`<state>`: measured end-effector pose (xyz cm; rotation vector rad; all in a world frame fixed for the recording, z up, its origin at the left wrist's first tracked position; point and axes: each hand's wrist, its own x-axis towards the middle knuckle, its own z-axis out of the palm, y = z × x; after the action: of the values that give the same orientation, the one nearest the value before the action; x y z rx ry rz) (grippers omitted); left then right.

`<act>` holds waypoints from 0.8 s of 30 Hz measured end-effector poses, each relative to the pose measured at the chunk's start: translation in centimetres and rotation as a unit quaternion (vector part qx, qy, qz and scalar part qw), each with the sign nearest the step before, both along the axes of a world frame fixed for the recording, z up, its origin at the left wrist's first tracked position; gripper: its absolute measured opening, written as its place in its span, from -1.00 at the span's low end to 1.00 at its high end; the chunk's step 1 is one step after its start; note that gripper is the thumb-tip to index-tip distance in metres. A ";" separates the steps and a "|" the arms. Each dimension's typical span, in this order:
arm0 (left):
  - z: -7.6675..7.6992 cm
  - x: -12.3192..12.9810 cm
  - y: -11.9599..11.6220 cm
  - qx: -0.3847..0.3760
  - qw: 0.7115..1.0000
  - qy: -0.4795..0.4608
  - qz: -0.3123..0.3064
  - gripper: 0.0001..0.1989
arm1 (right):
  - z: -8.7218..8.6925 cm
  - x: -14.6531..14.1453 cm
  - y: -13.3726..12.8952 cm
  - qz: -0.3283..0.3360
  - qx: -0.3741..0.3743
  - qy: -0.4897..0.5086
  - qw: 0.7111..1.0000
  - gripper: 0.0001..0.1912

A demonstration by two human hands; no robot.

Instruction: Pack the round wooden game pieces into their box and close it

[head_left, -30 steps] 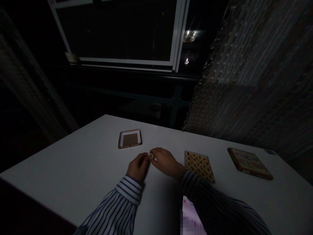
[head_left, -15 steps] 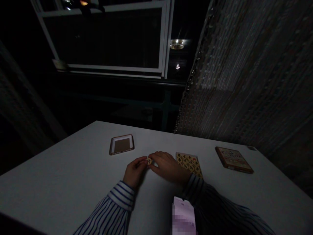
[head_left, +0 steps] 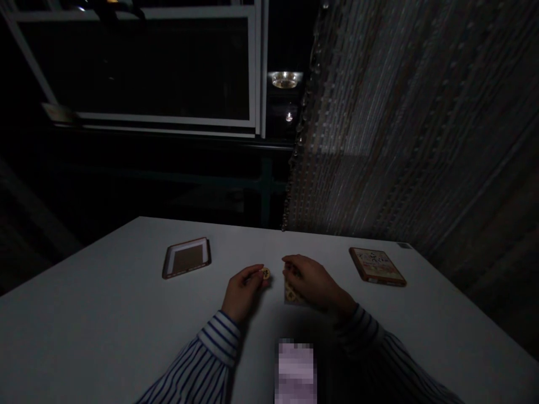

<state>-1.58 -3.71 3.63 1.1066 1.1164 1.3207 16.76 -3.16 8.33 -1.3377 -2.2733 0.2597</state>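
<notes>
Between the thumb and fingers of my left hand (head_left: 244, 293) is a small round piece (head_left: 265, 273) with a dark character on its face. To the right, my right hand (head_left: 315, 283) is over a set of similar round pieces (head_left: 291, 294), covering most of them. Its fingers are curled down at the upper left of the set, and whether they hold a piece is hidden. The two hands are apart.
An open, shallow tray-like lid (head_left: 167, 266) lies on the white table (head_left: 105, 314) at the left. A printed box (head_left: 379, 266) is at the right. A phone (head_left: 295, 370) with a blurred screen lies near the front edge. Bead curtains hang behind the table.
My right hand has moved away from the piece in my left hand and over the set of pieces. The left hand keeps its piece. The camera view has turned slightly right.
</notes>
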 end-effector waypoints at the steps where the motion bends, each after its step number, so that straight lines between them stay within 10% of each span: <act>1: 0.1 0.5 0.2 0.001 1.000 0.001 -0.002 -0.65 | -0.2 0.5 0.2 -0.008 -0.001 0.003 1.000 -0.64; 24: -2.3 6.8 3.3 0.023 0.996 -0.054 -0.060 -0.65 | -1.4 3.2 1.8 -0.026 -0.052 0.072 0.996 -0.75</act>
<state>5.21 -0.41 1.34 1.1056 0.9297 1.3009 19.96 -1.37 6.88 -1.3820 -2.1279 0.4472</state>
